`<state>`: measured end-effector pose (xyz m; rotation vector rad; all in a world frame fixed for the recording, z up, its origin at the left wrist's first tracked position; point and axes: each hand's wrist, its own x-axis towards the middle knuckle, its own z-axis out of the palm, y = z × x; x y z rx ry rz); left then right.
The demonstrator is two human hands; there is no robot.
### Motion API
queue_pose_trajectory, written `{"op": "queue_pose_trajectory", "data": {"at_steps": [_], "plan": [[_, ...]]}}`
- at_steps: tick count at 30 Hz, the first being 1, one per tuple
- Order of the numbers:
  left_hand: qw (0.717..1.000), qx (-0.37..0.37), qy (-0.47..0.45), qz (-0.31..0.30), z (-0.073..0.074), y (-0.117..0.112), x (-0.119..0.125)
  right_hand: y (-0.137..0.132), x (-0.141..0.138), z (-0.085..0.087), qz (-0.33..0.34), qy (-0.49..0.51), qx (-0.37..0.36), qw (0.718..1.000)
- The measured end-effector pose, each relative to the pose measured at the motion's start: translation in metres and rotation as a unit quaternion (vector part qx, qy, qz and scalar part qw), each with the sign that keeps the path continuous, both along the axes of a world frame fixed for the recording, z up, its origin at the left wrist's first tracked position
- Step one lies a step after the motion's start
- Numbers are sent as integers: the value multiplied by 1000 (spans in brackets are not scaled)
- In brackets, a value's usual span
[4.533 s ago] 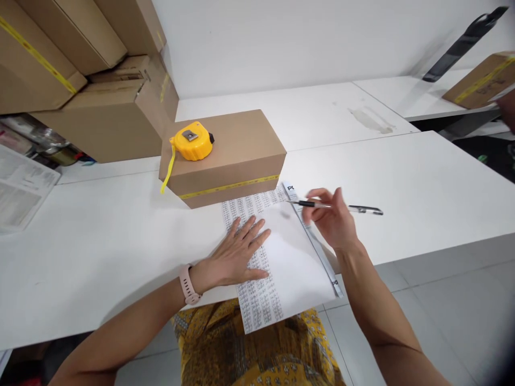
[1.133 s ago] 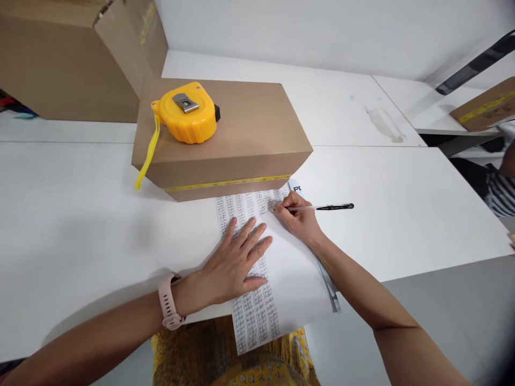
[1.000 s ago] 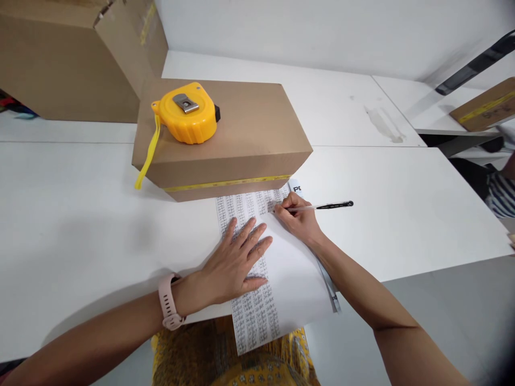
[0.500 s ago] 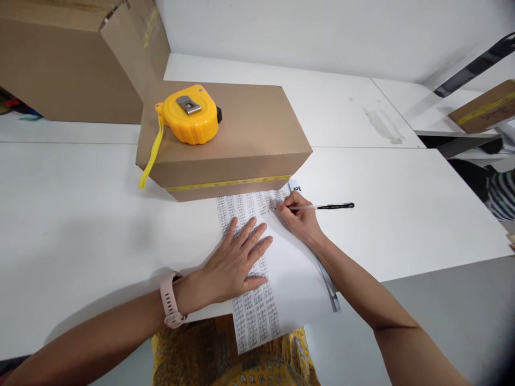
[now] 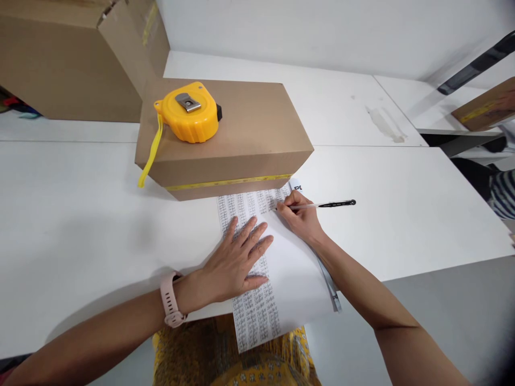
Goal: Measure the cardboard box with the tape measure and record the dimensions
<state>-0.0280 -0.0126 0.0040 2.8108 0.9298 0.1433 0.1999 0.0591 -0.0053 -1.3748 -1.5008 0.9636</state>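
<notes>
A sheet of paper (image 5: 295,284) with columns of small handwriting lies at the table's front edge, its lower end hanging over. My left hand (image 5: 237,262) rests flat on it, fingers spread, with a pink watch (image 5: 171,303) at the wrist. In my right hand (image 5: 301,214) is a black-and-clear pen (image 5: 336,204), its tip at the paper near the end of a written column. Under the sheet's right side some other printed sheet (image 5: 333,294) shows as a strip. Just beyond the paper stands a closed cardboard box (image 5: 249,120), carrying a yellow tape measure (image 5: 195,115).
A larger cardboard box (image 5: 68,69) stands at the back left. On the white table (image 5: 382,214) to the right is a smudged patch. Farther right are another taped box (image 5: 486,107), a dark bar (image 5: 478,61) and part of a person's striped sleeve (image 5: 502,193).
The pen and my right hand have shifted very slightly right. A hand now appears over the taped box at far right. My left hand stays in place.
</notes>
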Motion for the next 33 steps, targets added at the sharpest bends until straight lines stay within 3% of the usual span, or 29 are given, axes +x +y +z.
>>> {"op": "queue_pose_trajectory", "data": {"at_steps": [28,33], "plan": [[1000,0,-1,-1,0,0,0,-1,0,1,-9,-3,0,1000],[1000,5,3,1,0,0,0,2,2,5,-23,58,-11,998]]}}
